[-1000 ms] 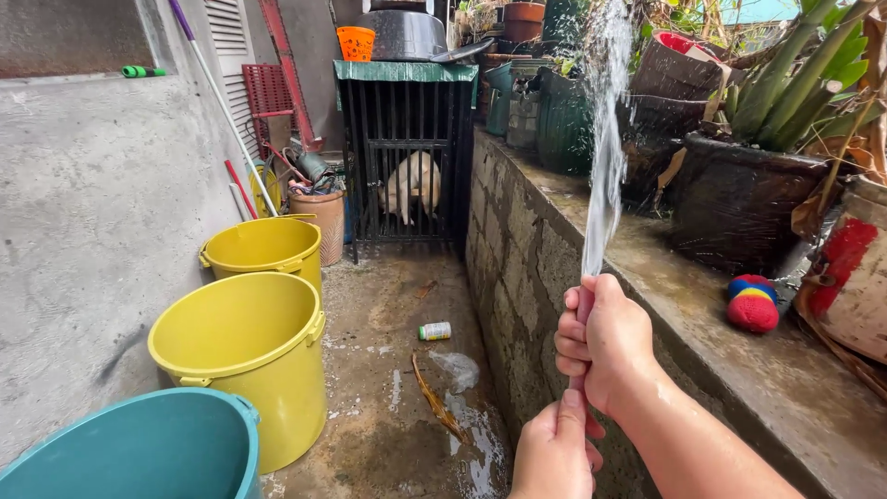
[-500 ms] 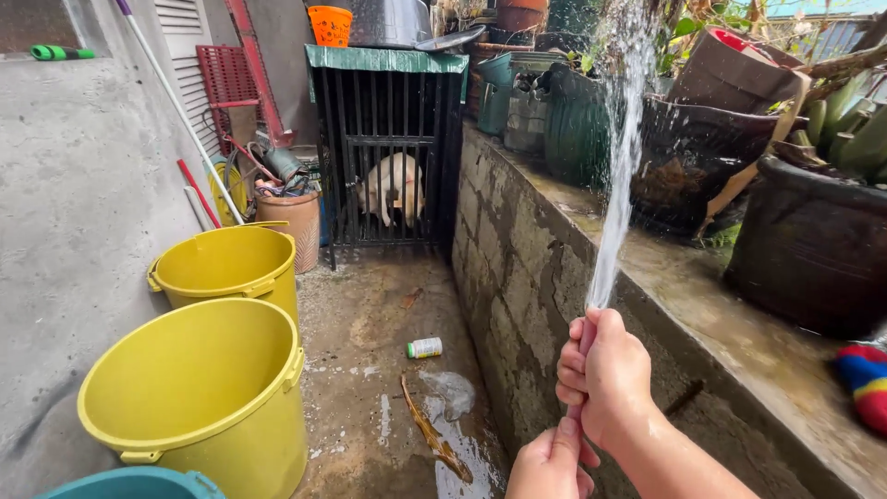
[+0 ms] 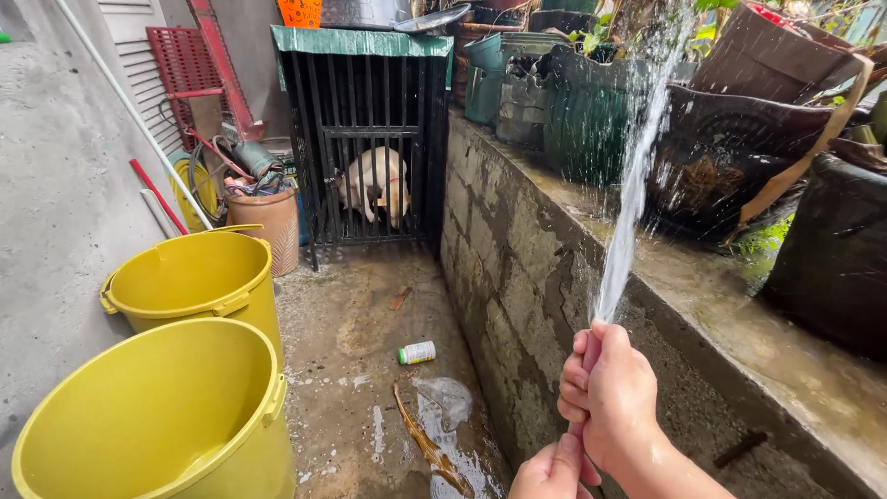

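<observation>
My right hand (image 3: 612,395) is clenched around the end of a reddish hose (image 3: 588,353), of which only a short piece shows above my fingers. A jet of water (image 3: 634,181) shoots up and to the right from it toward the dark plant pots (image 3: 710,157) on the concrete ledge (image 3: 739,342). My left hand (image 3: 551,472) grips the same hose lower down, at the bottom edge of the view, partly cut off.
Two yellow buckets (image 3: 157,416) (image 3: 189,274) stand at the left by the grey wall. A black barred cage (image 3: 365,139) with a pale dog (image 3: 373,181) inside stands ahead. A small can (image 3: 417,352), a dry leaf (image 3: 427,446) and a puddle lie on the wet floor.
The view has swung left and down: the teal tub and the coloured ball have left the frame. The water jet now leans further right. Both hands keep their grip on the hose.
</observation>
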